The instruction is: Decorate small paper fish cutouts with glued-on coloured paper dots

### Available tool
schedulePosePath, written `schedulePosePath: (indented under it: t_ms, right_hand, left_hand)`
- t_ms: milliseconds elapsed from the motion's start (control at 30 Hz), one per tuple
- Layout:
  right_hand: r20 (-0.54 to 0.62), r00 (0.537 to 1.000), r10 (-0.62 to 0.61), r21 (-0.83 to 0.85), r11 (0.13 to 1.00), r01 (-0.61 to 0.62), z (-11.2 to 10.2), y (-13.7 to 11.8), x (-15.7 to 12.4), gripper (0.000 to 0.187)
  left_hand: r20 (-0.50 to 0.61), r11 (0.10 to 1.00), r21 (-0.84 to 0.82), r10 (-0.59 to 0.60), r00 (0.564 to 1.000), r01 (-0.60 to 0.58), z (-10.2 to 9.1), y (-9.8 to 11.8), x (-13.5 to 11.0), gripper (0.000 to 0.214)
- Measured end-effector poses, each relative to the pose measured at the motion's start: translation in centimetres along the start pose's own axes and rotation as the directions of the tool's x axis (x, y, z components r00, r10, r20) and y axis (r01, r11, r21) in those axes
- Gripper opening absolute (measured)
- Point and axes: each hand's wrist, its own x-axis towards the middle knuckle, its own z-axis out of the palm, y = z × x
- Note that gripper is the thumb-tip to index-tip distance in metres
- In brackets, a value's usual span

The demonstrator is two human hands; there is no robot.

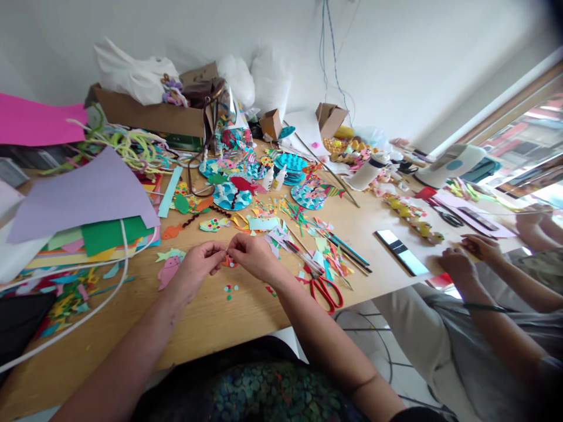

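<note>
Spreading out beyond both hands, the worktop (229,328) is carrying a thick litter of craft paper. Off past the left hand (199,265) a lilac sheet (83,196) is lying over green and yellow sheets, with a white cord (109,287) curving just outside that hand. Farther ahead of the hands, blue paper discs (233,196) are sitting among fish cut-outs. Just beside the right hand (254,258), on its outer side, red scissors (325,291) are lying shut, and thin sticks (343,246) are fanning out beyond them. Well off to that same side, a co-worker's hands (466,255) are working near a phone (401,252).

Both hands are meeting fingertip to fingertip, each pinching closed on one orange scrap (229,261) held between them, just above the wood. Below the hands, tiny dots (229,289) are lying loose.

The scrap is looking featherlight, thin and floppy, likely to crease or tear if pulled. Its shape is mostly hidden by the fingers. A light pinch at the edges, thumb against forefinger, is probably the safest hold.
</note>
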Motion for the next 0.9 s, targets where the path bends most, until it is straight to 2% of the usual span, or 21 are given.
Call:
schedulePosePath:
  t_ms: [133,300,467,567,633,733,800,900]
  right_hand:
    - [0.014,1.000,0.016,0.007,1.000,-0.016,0.1,0.2,-0.1,0.007]
    - [0.071,0.997,0.038,0.123,0.991,-0.047,-0.4,1.2,-0.3,0.008]
    - [0.060,0.996,0.070,0.027,0.997,-0.071,-1.1,2.4,-1.0,0.009]
    - [0.096,0.994,0.046,-0.051,0.998,-0.041,-0.4,3.1,-0.9,0.010]
    - [0.103,0.994,0.041,-0.098,0.995,-0.030,0.2,3.5,-0.7,0.009]
    - [0.098,0.994,0.040,-0.138,0.990,-0.026,0.7,3.9,-0.4,0.009]
    - [0.105,0.993,0.045,-0.158,0.987,-0.028,0.7,3.9,-0.3,0.009]
    - [0.134,0.989,0.069,-0.193,0.980,-0.043,0.5,3.7,-0.2,0.008]
  left_hand:
    - [0.021,1.000,0.015,-0.008,1.000,0.008,0.2,0.2,-0.2,0.022]
    - [0.027,0.997,0.058,-0.054,0.998,0.052,0.1,0.0,-0.7,0.023]
    - [0.021,0.975,0.166,-0.152,0.988,0.147,-0.8,-0.6,-1.4,0.029]
    - [0.030,0.935,0.346,-0.091,0.995,0.075,-1.2,-1.1,-1.5,0.024]
    - [0.026,0.837,0.545,0.030,0.999,-0.040,-1.2,-1.5,-1.5,0.020]
    - [0.060,0.576,0.803,0.175,0.983,-0.151,-1.2,-1.9,-1.5,0.023]
    - [0.099,0.423,0.889,0.196,0.976,-0.175,-1.2,-2.2,-1.6,0.026]
    - [0.136,0.306,0.933,0.183,0.974,-0.188,-1.0,-2.3,-1.7,0.028]
